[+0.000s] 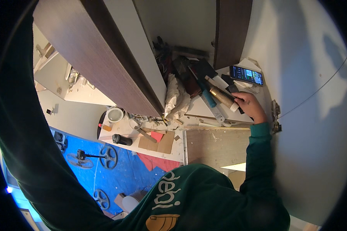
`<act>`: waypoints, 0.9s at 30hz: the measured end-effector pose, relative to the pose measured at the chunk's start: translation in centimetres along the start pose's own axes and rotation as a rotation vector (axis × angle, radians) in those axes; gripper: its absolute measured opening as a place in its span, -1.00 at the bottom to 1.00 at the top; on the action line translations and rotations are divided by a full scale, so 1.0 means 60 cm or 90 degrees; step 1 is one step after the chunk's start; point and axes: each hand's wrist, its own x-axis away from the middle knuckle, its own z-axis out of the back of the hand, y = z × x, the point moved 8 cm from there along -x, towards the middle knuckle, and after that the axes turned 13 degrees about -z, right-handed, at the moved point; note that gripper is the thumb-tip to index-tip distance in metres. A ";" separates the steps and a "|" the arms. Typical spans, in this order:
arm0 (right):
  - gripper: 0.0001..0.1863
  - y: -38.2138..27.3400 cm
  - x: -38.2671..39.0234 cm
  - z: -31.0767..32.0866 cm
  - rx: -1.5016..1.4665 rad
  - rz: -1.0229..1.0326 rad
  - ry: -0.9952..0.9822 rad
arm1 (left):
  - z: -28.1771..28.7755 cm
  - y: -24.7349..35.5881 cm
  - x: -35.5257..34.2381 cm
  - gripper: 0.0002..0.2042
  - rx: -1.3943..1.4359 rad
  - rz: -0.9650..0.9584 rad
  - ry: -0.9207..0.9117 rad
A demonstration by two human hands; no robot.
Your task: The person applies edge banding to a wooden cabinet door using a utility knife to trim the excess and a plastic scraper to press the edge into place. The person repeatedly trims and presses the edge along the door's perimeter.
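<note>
My right hand (250,106) reaches onto the shelf at the upper right, its fingers bent and pinched together at a dark, narrow piece. What that piece is, I cannot make out. Beside the fingertips lies a bronze-coloured cylinder (221,97) with a pale end. Left of it is a tool with a teal handle (208,96). A smartphone (246,75) with a lit screen rests just beyond my hand. Dark flat items and a crumpled whitish wrapping (176,96) are heaped farther left. My left arm (34,154) rises along the left side, with its hand out of sight.
A brown upright panel (108,54) stands left of the shelf. On the lower worktop are a black bottle (122,139), a white round container (114,114) and cardboard (162,145). Black spoked discs (108,157) lie on blue sheeting. A thin cable (316,95) crosses the right wall.
</note>
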 end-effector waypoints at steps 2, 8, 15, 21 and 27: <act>-0.71 -0.002 -0.008 -0.005 0.015 -0.015 -0.013 | 0.001 -0.001 -0.001 -0.66 -0.002 0.000 0.002; -0.72 -0.013 -0.006 -0.001 0.034 -0.040 -0.015 | 0.001 -0.003 -0.006 -0.67 0.001 0.000 0.009; -0.73 -0.004 -0.015 -0.008 0.062 0.021 -0.006 | 0.002 -0.003 -0.013 -0.67 0.001 -0.001 0.020; -0.82 -0.011 -0.016 -0.004 0.053 -0.012 -0.002 | 0.002 -0.005 -0.019 -0.68 0.002 -0.001 0.027; -0.84 -0.011 -0.011 0.004 0.060 -0.015 0.013 | 0.003 -0.007 -0.025 -0.68 0.005 -0.002 0.036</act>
